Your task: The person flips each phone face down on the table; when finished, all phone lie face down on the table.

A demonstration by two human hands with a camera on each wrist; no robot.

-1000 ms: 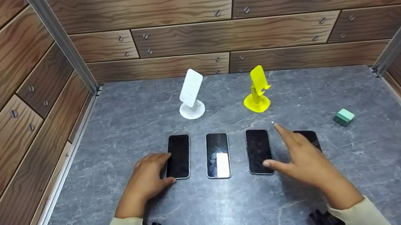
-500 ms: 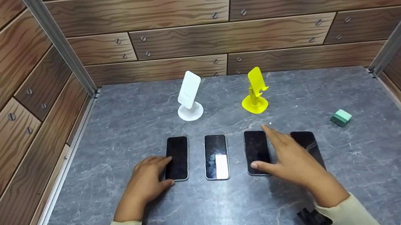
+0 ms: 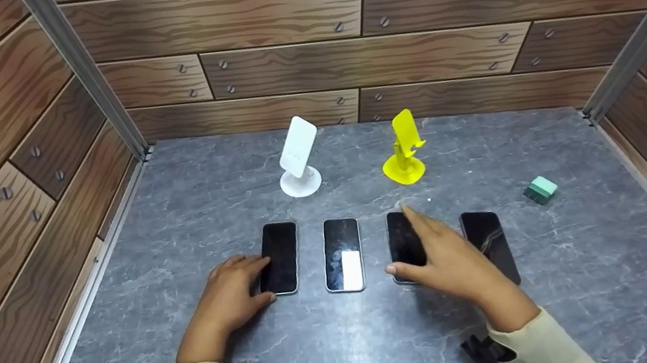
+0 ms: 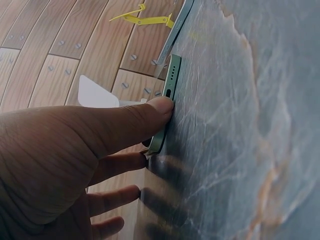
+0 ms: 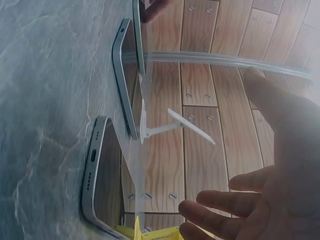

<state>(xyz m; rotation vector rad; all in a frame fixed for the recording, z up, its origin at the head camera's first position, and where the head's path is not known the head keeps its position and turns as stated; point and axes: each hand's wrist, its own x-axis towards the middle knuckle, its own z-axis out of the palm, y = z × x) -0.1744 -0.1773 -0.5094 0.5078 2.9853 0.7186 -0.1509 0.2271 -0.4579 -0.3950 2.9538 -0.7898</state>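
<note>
Several smartphones lie flat in a row. My left hand (image 3: 224,299) is at the leftmost smartphone (image 3: 280,259), fingers near its left edge; in the left wrist view the thumb (image 4: 162,106) touches that phone's green bottom edge (image 4: 172,75). My right hand (image 3: 451,258) is spread above the third smartphone (image 3: 405,242) and partly hides it; in the right wrist view, the hand (image 5: 295,165) stands apart from the phones and holds nothing. Between the hands lies a second smartphone (image 3: 341,240) with a bright reflection. The rightmost smartphone (image 3: 488,236) is partly behind my right hand.
A white phone stand (image 3: 298,148) and a yellow phone stand (image 3: 406,147) are upright behind the row. A small green block (image 3: 541,189) lies to the right. Wood-patterned walls (image 3: 286,70) border the grey marbled table (image 3: 207,176).
My right hand has moved left, from between the two right phones to over the third, uncovering more of the rightmost phone. The left hand stays at the leftmost phone. The head view shifts slightly.
</note>
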